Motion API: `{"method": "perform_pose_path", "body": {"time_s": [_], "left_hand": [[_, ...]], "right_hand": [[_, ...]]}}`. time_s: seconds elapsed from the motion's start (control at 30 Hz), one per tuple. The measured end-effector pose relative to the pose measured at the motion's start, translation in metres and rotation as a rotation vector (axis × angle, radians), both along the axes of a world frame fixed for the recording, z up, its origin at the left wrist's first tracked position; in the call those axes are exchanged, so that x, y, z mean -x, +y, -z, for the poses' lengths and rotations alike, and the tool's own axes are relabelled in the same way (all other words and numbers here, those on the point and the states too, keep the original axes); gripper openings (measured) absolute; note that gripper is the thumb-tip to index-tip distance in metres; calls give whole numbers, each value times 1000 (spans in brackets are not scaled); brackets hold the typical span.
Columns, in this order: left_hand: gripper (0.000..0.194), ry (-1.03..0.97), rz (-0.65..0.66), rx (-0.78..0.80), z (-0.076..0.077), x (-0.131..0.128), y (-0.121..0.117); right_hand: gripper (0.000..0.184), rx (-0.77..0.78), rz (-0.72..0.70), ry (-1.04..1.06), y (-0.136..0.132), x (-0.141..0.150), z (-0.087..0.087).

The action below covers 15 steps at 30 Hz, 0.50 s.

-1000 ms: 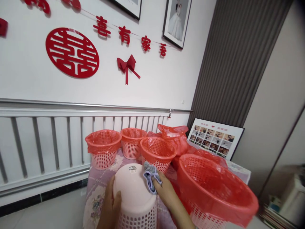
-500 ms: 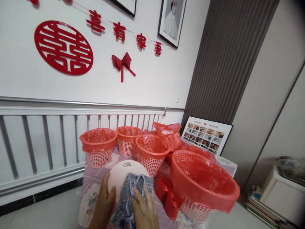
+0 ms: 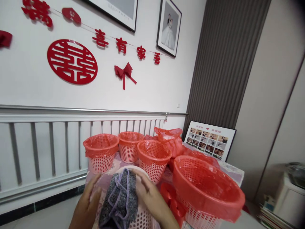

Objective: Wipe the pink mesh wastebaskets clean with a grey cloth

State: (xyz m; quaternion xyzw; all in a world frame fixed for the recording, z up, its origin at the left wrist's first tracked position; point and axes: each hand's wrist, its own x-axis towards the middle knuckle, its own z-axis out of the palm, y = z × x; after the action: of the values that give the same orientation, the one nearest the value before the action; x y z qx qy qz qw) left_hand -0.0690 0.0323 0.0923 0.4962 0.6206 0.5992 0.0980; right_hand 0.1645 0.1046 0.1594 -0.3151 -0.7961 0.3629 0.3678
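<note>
A pale pink perforated basket lies upturned at the bottom middle of the view, tilted toward me. A grey cloth with a purple edge is draped over it. My right hand presses on the cloth and the basket from the right, fingers curled. My left hand holds the basket's left side, fingers spread along it.
Several pink baskets lined with red bags stand on a flowered tablecloth: one far left, one behind, one in the middle, a large one near right. Red bags lie behind. A radiator runs along the wall. A photo frame leans right.
The upturned basket has tipped toward me, so its side now faces up. The cloth has slid over it, and both hands have shifted round the basket.
</note>
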Motion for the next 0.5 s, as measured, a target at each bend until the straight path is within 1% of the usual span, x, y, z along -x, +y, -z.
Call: {"method": "perform_pose_path", "body": {"time_s": [0.03,0.07,0.1,0.13,0.17,0.2,0.27,0.3,0.37,0.43,0.5], "left_hand": [[55,128,-6,-21,-9,-10,-2],[58,279,11,-34,-18,-23,-3],[62,425,33,-16,-27,-36,-2],[68,548,69,66,-35,-50,-1],[76,641,103,184,-42,-63,2],[83,709,131,316,-48,-74,4],[89,773,178,550,-56,-89,10],[90,786,195,618,-59,-92,13],[88,795,229,668,-61,-91,19],[85,797,253,633,-60,-86,29],[80,773,282,581,-58,-79,45]], "right_hand": [[47,-29,136,55,11,-2,5],[46,-70,271,60,22,-1,11],[47,-108,378,13,32,1,19],[48,-131,441,-65,41,4,27],[49,-128,462,-147,48,6,35],[51,-113,454,-214,53,9,43],[54,-83,416,-276,57,12,54],[56,-81,401,-282,58,12,57],[58,-93,386,-284,57,10,59],[56,-92,382,-297,56,8,57],[52,-84,385,-314,55,7,56]]}}
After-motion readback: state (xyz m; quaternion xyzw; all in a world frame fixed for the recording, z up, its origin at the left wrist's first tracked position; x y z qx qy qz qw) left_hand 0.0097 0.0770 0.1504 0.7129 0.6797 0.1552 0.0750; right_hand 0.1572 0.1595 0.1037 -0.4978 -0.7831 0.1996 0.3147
